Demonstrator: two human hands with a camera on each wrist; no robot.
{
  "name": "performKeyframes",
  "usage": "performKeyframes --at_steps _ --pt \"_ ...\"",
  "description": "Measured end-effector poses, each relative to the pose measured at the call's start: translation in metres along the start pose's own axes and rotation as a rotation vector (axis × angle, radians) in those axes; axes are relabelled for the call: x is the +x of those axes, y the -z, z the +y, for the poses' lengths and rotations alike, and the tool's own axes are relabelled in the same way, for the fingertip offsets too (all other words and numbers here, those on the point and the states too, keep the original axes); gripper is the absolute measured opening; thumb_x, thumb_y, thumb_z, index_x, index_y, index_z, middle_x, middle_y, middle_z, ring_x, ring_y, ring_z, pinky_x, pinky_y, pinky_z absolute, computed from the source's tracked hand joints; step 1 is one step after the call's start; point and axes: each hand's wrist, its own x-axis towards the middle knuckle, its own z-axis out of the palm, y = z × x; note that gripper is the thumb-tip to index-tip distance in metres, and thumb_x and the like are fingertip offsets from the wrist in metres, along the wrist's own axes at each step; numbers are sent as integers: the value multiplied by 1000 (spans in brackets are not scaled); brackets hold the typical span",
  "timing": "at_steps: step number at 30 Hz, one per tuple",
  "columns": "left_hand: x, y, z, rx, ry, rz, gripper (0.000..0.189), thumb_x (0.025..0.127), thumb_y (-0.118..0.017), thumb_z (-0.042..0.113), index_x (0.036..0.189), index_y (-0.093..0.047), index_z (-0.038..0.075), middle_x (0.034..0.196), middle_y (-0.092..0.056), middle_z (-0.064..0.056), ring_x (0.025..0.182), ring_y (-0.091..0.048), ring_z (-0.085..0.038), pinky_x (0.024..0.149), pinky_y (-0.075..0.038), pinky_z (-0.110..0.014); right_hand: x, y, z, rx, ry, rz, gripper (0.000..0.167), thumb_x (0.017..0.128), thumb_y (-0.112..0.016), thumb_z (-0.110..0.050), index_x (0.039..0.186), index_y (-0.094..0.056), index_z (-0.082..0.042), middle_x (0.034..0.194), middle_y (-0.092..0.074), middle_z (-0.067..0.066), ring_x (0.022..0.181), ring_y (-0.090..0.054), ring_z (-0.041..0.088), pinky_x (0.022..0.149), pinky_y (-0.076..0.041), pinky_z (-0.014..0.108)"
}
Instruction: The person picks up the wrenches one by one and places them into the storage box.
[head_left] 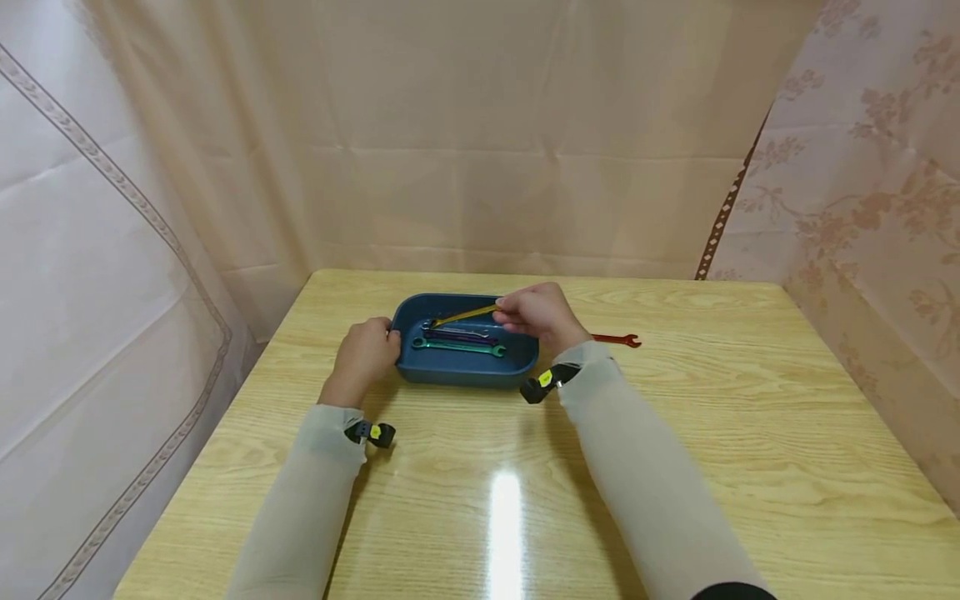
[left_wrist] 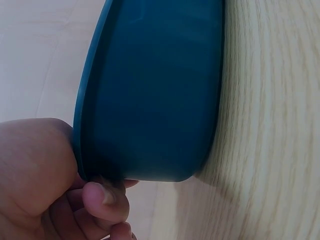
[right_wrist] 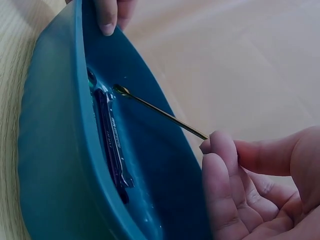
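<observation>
A blue plastic basin [head_left: 465, 377] stands on the table, and my left hand [head_left: 366, 354] grips its left rim between thumb and fingers. My right hand [head_left: 542, 315] pinches one end of a yellow wrench [head_left: 467, 315] over the basin's right side. That wrench slants down to the left, its far end low inside the basin. Inside lie a green wrench [head_left: 461, 347], a purple wrench [right_wrist: 106, 140] and a silver wrench [right_wrist: 119, 145], roughly side by side. A red wrench [head_left: 618, 340] lies on the table right of the basin, partly hidden by my right hand.
The wooden table [head_left: 750, 417] reaches back to a beige curtain [head_left: 510, 150]. Patterned cloth [head_left: 885, 167] hangs on the right and white cloth [head_left: 97, 275] on the left. A bright light reflection [head_left: 506, 533] shows on the near tabletop.
</observation>
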Motion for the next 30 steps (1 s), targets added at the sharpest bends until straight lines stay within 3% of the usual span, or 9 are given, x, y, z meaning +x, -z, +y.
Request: performKeyframes --at_steps 8,13,20,24,30 --pt "1 -1 -1 7 -11 6 40 109 -45 26 130 -64 -2 110 -70 -18 89 -62 -30 74 -50 -40 4 -9 -1 -45 -14 3 24 95 -74 -9 114 -73 5 82 -77 8 70 -74 14 67 -61 27" --pt "1 0 -3 13 -16 11 40 108 -45 25 130 -64 -2 113 -71 -19 91 -63 -31 77 -51 -42 5 -15 -3 -98 -20 -6 25 95 -71 -5 117 -69 9 83 -76 10 72 -75 16 69 -62 29" --pt "1 0 -4 19 -34 20 38 108 -46 25 126 -66 -2 107 -71 -18 87 -63 -30 72 -49 -40 8 -20 -2 -178 -41 -7 16 94 -70 -2 105 -72 8 83 -76 13 72 -75 19 76 -63 37" --pt "2 0 -5 12 -29 13 39 108 -45 25 128 -65 -2 107 -71 -18 87 -62 -30 71 -49 -39 11 -21 -1 -263 -44 -16 11 92 -72 -2 99 -72 7 88 -78 18 79 -78 27 81 -63 43" --pt "1 1 -4 8 -13 -4 41 108 -45 26 132 -63 -2 111 -70 -18 90 -62 -30 74 -50 -39 7 -23 -4 -413 -40 -36 17 96 -65 -8 104 -70 7 95 -77 23 94 -77 37 86 -61 49"
